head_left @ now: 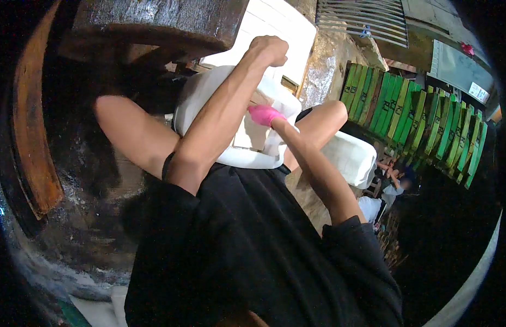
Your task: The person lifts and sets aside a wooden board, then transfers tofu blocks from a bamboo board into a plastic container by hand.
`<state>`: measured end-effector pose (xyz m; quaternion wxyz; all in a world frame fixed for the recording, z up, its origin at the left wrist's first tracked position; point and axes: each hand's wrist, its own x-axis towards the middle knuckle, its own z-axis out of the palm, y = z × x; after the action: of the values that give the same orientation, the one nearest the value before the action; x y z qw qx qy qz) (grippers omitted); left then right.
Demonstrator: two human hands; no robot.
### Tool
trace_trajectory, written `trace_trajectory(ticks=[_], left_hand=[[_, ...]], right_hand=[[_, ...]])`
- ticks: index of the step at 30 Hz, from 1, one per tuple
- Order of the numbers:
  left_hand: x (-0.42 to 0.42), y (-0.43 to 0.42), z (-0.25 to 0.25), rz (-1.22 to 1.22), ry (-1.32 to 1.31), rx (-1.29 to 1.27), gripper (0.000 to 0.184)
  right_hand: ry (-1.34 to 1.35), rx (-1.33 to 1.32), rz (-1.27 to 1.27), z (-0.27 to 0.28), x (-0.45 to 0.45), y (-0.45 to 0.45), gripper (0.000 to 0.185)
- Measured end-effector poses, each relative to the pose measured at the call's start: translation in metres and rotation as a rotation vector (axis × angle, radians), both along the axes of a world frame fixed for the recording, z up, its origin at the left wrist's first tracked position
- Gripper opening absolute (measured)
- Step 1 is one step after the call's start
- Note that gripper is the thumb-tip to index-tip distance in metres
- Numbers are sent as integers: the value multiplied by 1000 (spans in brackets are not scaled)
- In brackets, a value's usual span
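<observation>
A white tub [231, 157] stands between the person's bent legs, with pale, flat-sided pieces [252, 135] inside it. My left hand [269, 50] is bare and curled closed above the tub's far side, over a white panelled surface [296, 38]; whatever it holds is hidden. In a pink glove, my right hand [265, 115] reaches over the tub's right part beside the pale pieces. Its fingers are pressed together and point left, and what is between them cannot be made out.
A dark wooden block [155, 24] is at the upper left, and a long plank [38, 136] lies at the far left. Green slatted stacks [411, 114] stand at the right, below a metal grate [362, 19]. Beyond a white container [348, 159] sits another person [392, 188].
</observation>
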<state>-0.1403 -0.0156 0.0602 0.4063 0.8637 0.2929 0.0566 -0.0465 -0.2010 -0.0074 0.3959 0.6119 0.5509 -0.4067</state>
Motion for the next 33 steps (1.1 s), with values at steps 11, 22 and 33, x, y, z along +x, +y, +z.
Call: trace_trajectory(ticks=[11,22,33], left_hand=[[-3,2,-6,36,18,24,30],[-18,0,-11,-100,317,-56,39],[-28,0,-13,29,490,-155,40]], right_hand=[[234,575,-73,9,-6,-33,19],[1463,443,-1491,170,80,-14,55],[77,1198,-1192,-150,132,6,53]])
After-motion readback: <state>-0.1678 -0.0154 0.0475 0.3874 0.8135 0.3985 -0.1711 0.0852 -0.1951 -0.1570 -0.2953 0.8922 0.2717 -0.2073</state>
